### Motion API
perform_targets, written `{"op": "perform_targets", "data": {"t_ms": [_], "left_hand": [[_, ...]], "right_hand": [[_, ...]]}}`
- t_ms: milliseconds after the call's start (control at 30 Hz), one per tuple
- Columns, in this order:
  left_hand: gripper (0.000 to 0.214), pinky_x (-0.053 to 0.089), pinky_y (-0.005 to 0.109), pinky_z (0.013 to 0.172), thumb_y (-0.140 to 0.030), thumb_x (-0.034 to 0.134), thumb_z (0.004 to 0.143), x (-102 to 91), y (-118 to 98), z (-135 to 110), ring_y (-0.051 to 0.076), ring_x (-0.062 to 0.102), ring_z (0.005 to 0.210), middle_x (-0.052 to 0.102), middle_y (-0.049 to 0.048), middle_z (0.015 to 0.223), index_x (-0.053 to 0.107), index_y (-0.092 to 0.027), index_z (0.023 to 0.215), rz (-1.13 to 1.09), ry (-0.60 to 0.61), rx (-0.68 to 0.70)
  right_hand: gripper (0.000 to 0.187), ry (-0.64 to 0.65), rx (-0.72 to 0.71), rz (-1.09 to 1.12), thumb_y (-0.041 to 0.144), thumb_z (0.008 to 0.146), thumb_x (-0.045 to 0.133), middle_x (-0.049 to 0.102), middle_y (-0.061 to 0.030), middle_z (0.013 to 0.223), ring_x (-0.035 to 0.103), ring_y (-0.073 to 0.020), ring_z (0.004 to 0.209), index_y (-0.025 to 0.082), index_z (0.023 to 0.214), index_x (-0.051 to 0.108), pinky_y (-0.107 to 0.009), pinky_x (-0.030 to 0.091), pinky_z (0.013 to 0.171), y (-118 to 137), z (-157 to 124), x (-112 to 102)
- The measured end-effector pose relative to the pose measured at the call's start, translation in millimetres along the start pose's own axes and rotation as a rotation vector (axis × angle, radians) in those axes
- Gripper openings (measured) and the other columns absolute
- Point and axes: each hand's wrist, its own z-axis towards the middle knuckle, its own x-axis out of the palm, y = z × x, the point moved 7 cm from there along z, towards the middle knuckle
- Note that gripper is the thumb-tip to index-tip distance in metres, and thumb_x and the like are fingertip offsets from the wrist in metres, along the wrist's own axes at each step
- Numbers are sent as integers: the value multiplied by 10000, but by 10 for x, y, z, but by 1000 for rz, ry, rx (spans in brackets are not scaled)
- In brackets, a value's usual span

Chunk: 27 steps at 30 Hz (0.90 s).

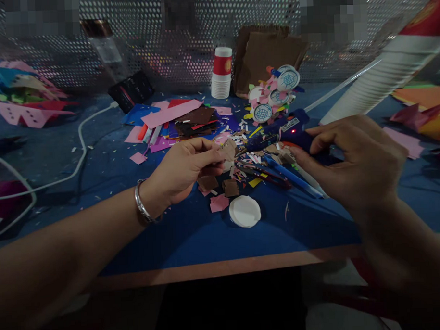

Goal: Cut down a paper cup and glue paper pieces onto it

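Observation:
Between the thumb and fingers of my left hand [191, 168] is a small piece of brown cardboard [228, 149]. My right hand [364, 160] is wrapped round a dark blue glue gun [264, 138] with a lit red light on its side. The gun's nozzle points left, close to the cardboard; whether they touch I cannot tell. Below the hands lie a white paper disc [245, 211], a scrap of pink paper [219, 203] and small brown cardboard squares [230, 187]. Paper shreds, a blue pen-like tool [294, 178] and dark scissors-like blades [263, 175] lie under the gun.
Stacked paper cups [222, 72] stand at the back, beside a cardboard sheet [270, 57]. A longer cup stack [379, 77] leans at right. Coloured paper sheets [175, 113], a black device [131, 91] and a white cable [82, 136] lie left. A perforated metal panel [187, 46] closes the back.

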Motion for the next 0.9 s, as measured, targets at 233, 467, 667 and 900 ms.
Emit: {"op": "perform_targets", "data": {"t_ms": [233, 467, 667, 900], "left_hand": [[208, 536, 209, 654, -136, 890, 794, -10, 3, 7, 85, 659, 649, 694, -9, 704, 699, -148, 712, -26, 13, 20], [198, 539, 195, 678, -168, 896, 783, -6, 23, 5, 74, 653, 660, 696, -4, 711, 718, -139, 701, -78, 21, -21], [165, 561, 198, 697, -121, 879, 780, -10, -16, -35, 75, 656, 670, 703, -6, 741, 728, -142, 718, -106, -20, -20], [129, 574, 242, 709, -126, 815, 827, -31, 9, -6, 107, 660, 689, 714, 19, 748, 722, -140, 738, -87, -28, -24]], "right_hand": [[346, -1, -36, -14, 268, 898, 885, 733, -55, 781, 774, -278, 781, 225, 785, 561, -390, 572, 696, 10, 6, -5], [319, -1, -93, -46, 242, 939, 835, 711, -42, 767, 788, -271, 811, 230, 799, 548, -382, 575, 722, 28, 3, 3], [299, -38, 130, -63, 304, 870, 820, 741, -33, 791, 739, -253, 830, 257, 743, 553, -395, 543, 772, -168, -31, -15], [353, 88, 546, -238, 222, 650, 896, 586, 21, 693, 534, -192, 660, 257, 688, 547, -363, 377, 690, -849, -205, -4]]}}
